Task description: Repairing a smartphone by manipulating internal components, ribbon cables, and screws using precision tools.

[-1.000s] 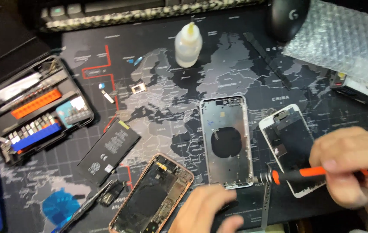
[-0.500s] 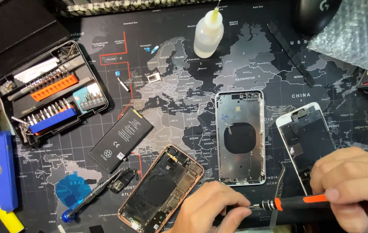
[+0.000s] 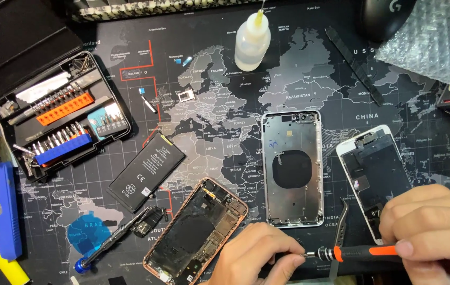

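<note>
My right hand (image 3: 432, 229) grips the black and orange screwdriver (image 3: 359, 252), held level at the bottom right. My left hand (image 3: 254, 259) pinches the screwdriver's metal tip between thumb and fingers. Just left of that hand lies an opened phone body with a copper-coloured rim (image 3: 196, 232), its insides showing. A bare silver phone housing (image 3: 292, 167) lies above my left hand. A white-framed phone screen (image 3: 372, 171) lies face down, partly under my right hand. Metal tweezers (image 3: 342, 221) rest between the housing and the screen.
A black phone battery (image 3: 146, 172) and a dark pen-shaped driver (image 3: 111, 240) lie at left centre. An open bit case (image 3: 59, 119) sits far left. A small squeeze bottle (image 3: 252, 42) stands at the top. Bubble wrap (image 3: 433, 39) fills the top right. All rest on a world-map mat (image 3: 209, 105).
The view has shifted, so everything sits further right and lower. My right hand has lowered the screwdriver to level, and my left hand has closed on its tip.
</note>
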